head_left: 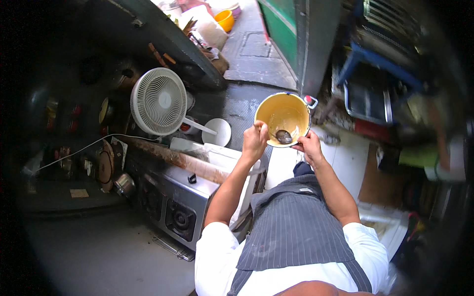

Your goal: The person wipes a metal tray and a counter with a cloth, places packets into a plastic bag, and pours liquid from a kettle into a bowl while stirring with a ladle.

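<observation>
Out in front of me a deep round pot (282, 109), yellow inside with a dark rim, is tilted so that its inside faces me. My right hand (310, 145) grips its near right rim, thumb on the edge. At the near left rim is my left hand (255, 143), its fingers closed around the handle end of a metal spoon (283, 136). The spoon's dark, shiny bowl rests low inside the pot, near some pale residue. Whether my left hand also presses on the rim, I cannot tell.
A white fan (159, 101) on a round base (217, 132) stands left of the pot. Nearer on the left is a gas stove (183, 212). A green door (280, 24) borders the doorway ahead. Blue-framed shelving (375, 61) holds trays at right.
</observation>
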{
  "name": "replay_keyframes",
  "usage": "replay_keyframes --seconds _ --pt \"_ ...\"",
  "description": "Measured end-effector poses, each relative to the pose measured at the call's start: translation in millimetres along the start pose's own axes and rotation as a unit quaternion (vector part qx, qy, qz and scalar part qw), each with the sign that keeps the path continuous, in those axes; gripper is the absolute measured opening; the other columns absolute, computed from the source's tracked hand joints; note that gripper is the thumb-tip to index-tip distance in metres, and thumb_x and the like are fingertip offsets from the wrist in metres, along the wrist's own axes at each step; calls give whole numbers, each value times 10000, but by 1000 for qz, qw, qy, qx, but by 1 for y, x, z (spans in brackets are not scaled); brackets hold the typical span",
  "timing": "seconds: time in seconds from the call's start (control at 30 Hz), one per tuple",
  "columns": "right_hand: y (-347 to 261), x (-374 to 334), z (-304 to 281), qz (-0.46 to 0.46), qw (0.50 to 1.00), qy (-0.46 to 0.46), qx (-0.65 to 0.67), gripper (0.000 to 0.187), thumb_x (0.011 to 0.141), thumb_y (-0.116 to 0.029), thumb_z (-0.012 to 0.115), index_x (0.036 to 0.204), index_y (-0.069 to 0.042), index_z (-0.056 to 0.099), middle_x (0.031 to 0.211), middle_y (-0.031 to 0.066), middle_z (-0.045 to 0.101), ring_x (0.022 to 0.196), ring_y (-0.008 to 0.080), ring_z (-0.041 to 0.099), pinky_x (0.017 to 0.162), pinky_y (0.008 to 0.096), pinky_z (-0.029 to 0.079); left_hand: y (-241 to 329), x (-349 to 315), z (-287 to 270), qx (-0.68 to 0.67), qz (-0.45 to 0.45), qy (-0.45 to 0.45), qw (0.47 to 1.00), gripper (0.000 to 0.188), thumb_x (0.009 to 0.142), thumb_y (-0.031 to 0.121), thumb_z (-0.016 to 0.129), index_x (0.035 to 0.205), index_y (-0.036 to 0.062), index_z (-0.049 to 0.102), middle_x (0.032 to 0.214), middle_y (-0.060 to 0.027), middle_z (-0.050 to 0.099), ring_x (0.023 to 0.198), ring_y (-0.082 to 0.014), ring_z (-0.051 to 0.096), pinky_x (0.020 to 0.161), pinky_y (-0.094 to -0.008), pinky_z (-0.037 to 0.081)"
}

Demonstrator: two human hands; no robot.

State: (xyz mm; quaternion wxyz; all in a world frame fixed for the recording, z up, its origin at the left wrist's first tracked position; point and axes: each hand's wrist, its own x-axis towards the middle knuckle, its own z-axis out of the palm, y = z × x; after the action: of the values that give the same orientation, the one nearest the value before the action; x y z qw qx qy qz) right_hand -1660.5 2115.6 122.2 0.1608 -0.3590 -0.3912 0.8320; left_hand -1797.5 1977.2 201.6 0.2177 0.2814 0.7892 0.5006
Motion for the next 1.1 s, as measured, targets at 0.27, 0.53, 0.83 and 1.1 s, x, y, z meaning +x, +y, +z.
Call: replay_keyframes --seconds 0.27,0.53,0.83,1.1 --pt "-102 223 89 53 996 -53 -47 203 788 60 482 989 36 494 891 126 614 743 223 652 589 306 588 -26 281 -46 -234 -19 223 946 199 937 220 506 838 48 493 632 -61 568 451 -92 533 399 -211 452" --pt "-154 453 222 31 994 -49 -88 211 785 62 495 992 40 461 913 123 568 769 222 638 587 320 598 -60 491 -154 -111 -56 160 979 260 914 222 459 783 11 540 564 -57 582 457 -107 549 437 -253 449" --pt "-261 677 362 9 995 -41 -94 180 781 48 495 958 21 489 906 109 576 790 213 639 579 319 587 -76 768 -262 -130 44 48 989 132 942 125 490 969 46 593 702 3 550 568 -47 496 511 -190 413" --pt "-310 930 457 -81 987 -32 -133 127 770 46 545 774 -16 434 803 86 548 700 189 628 557 305 586 -113 986 -302 -241 -47 95 965 184 950 221 477 940 54 552 679 -41 597 500 -75 534 417 -200 409"
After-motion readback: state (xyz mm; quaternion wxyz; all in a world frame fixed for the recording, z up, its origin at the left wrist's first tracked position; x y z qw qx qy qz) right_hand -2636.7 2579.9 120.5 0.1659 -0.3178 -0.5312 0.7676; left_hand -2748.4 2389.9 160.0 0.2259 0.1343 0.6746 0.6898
